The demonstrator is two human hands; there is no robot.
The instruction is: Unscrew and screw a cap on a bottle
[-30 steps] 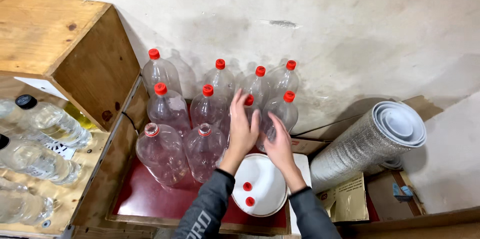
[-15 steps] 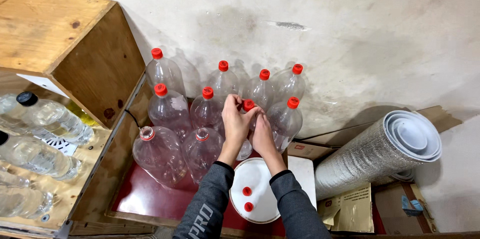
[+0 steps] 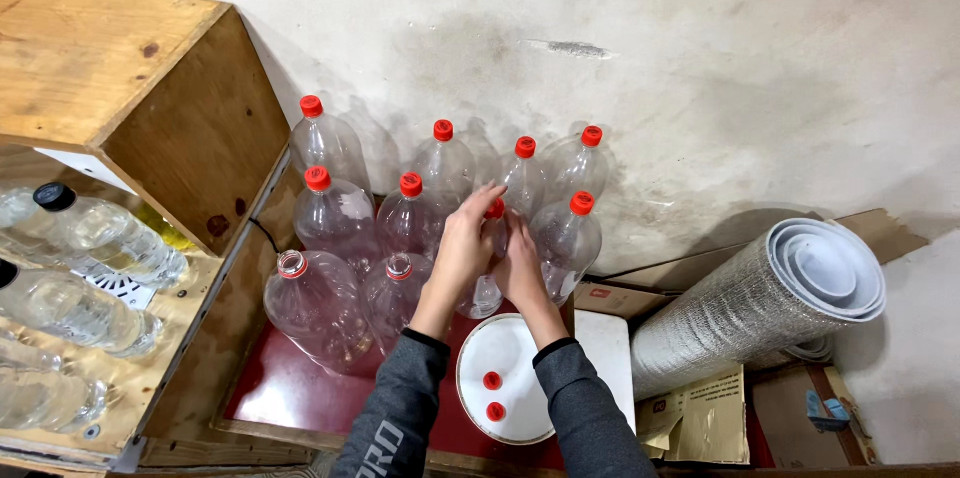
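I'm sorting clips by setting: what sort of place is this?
Likely a storeroom or workshop corner: empty plastic bottles crowd against a bare plaster wall, beside a rough wooden shelf and a rolled foil mat.

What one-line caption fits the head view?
Both hands, left hand and right hand, grip a clear bottle among red-capped bottles.

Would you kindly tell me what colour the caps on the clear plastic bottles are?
Red: the caps on the clear bottles are bright red, shown best in the head view.

Bottles (image 3: 340,213) crowd wall side; free room over red tray (image 3: 290,383) front-left.
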